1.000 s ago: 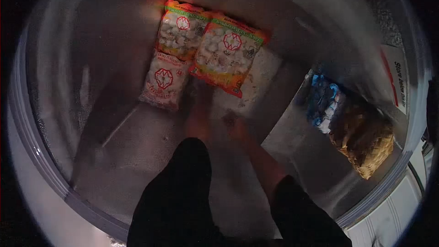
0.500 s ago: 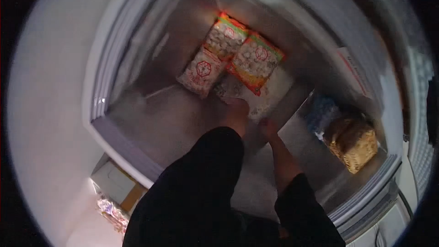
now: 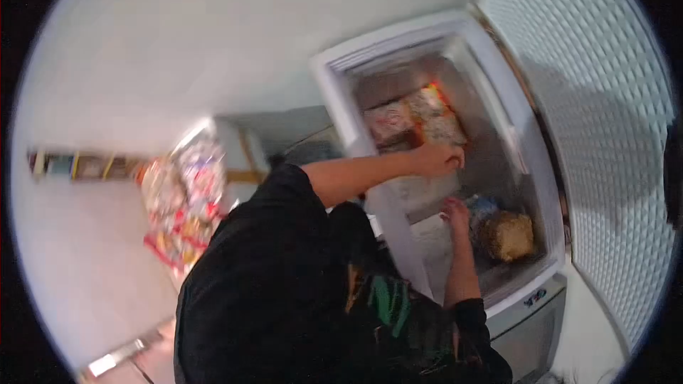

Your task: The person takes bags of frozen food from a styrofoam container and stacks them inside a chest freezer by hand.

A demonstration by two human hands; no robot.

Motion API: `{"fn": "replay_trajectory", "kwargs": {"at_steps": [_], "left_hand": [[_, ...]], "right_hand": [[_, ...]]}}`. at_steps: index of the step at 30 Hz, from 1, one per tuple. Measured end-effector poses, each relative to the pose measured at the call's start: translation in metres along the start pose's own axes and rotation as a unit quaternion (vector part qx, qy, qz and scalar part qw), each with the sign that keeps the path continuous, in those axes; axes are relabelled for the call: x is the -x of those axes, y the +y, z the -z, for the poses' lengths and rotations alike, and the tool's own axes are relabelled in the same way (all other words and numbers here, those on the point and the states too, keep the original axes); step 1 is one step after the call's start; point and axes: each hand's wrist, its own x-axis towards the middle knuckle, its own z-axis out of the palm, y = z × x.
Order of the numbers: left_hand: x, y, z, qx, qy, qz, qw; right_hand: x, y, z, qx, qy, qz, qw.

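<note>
Freezer (image 3: 348,117): open-topped, at the right of the scene, both hands inside its rim. Packs (image 3: 203,171), red and white, heaped outside at the left; what supports them is unclear. Bags (image 3: 391,122): at the freezer's far end, laid flat side by side, presumably so that none crushes another; contents too blurred to identify. Tan bundle (image 3: 512,236): near right end, apparently stowed apart from the bags to keep the two groups separate. Blue packet (image 3: 482,205): just beside the bundle. Left hand (image 3: 437,160): above the bags' near edge, fingers curled; cannot tell whether it grips anything. Right hand (image 3: 455,213): left of the blue packet, fingers loosely parted, nothing visible in them.
</note>
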Motion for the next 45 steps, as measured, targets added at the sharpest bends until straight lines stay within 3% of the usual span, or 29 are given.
{"fn": "replay_trajectory", "kwargs": {"at_steps": [1, 3, 5, 7, 9, 11, 13, 15, 16, 17, 18, 20, 23, 28, 30, 31, 33, 36, 38, 39, 41, 45], "left_hand": [[0.031, 0.006, 0.016, -0.005, 0.031, 0.023, 0.999], [0.098, 0.013, 0.044, 0.054, 0.151, 0.001, 0.987], [0.172, 0.009, 0.065, 0.001, 0.237, 0.036, 0.971], [0.245, 0.016, 0.08, -0.014, 0.284, 0.179, 0.942], [0.318, 0.01, 0.088, -0.136, 0.373, 0.222, 0.89], [0.383, 0.006, 0.099, -0.169, 0.451, 0.35, 0.804], [0.458, -0.033, 0.106, -0.258, 0.509, 0.32, 0.757], [0.51, -0.025, 0.109, -0.257, 0.46, 0.402, 0.749], [0.527, -0.022, 0.106, -0.251, 0.463, 0.404, 0.748], [0.541, -0.019, 0.101, -0.311, 0.379, 0.429, 0.758], [0.553, -0.017, 0.095, -0.369, 0.291, 0.45, 0.759], [0.572, -0.018, 0.081, -0.374, 0.292, 0.445, 0.76], [0.594, -0.039, 0.068, -0.42, 0.294, 0.438, 0.739], [0.583, -0.03, 0.068, -0.372, 0.35, 0.472, 0.719], [0.583, -0.033, 0.072, -0.349, 0.373, 0.478, 0.715], [0.581, -0.034, 0.076, -0.345, 0.377, 0.48, 0.713], [0.579, -0.038, 0.092, -0.296, 0.295, 0.509, 0.753], [0.558, -0.042, 0.116, -0.275, 0.461, 0.46, 0.708], [0.544, -0.09, 0.126, -0.291, 0.577, 0.39, 0.656], [0.534, -0.089, 0.134, -0.289, 0.577, 0.392, 0.655], [0.517, -0.078, 0.149, -0.197, 0.513, 0.546, 0.633], [0.52, -0.111, 0.158, -0.195, 0.488, 0.581, 0.622]], "right_hand": [[0.02, -0.01, -0.011, 0.05, 0.018, 0.014, 0.998], [0.032, -0.005, -0.014, 0.071, -0.066, 0.008, 0.995], [0.037, -0.01, -0.019, 0.086, -0.131, 0.009, 0.988], [0.043, -0.022, -0.027, 0.193, -0.171, -0.012, 0.966], [0.031, -0.037, -0.036, 0.229, -0.186, 0.027, 0.955], [0.033, -0.047, -0.052, 0.261, -0.191, 0.062, 0.944], [0.045, -0.08, -0.084, 0.304, -0.163, 0.14, 0.928], [0.048, -0.095, -0.118, 0.289, -0.168, 0.15, 0.93], [0.041, -0.095, -0.132, 0.303, -0.191, 0.254, 0.898], [0.033, -0.095, -0.144, 0.313, -0.213, 0.355, 0.855], [0.036, -0.097, -0.163, 0.317, -0.215, 0.354, 0.853], [0.059, -0.099, -0.211, 0.33, -0.23, 0.429, 0.809], [0.097, -0.092, -0.276, 0.352, -0.281, 0.399, 0.799], [0.14, -0.07, -0.353, 0.425, -0.376, 0.386, 0.727], [0.146, -0.066, -0.372, 0.494, -0.402, 0.384, 0.668], [0.146, -0.066, -0.377, 0.497, -0.404, 0.385, 0.664], [0.145, -0.062, -0.385, 0.506, -0.418, 0.367, 0.659], [0.141, -0.063, -0.391, 0.507, -0.436, 0.356, 0.653], [0.136, -0.061, -0.392, 0.506, -0.441, 0.355, 0.651], [0.135, -0.059, -0.392, 0.502, -0.442, 0.354, 0.653], [0.142, -0.064, -0.39, 0.509, -0.439, 0.339, 0.658], [0.131, -0.065, -0.377, 0.507, -0.42, 0.314, 0.684]]}}
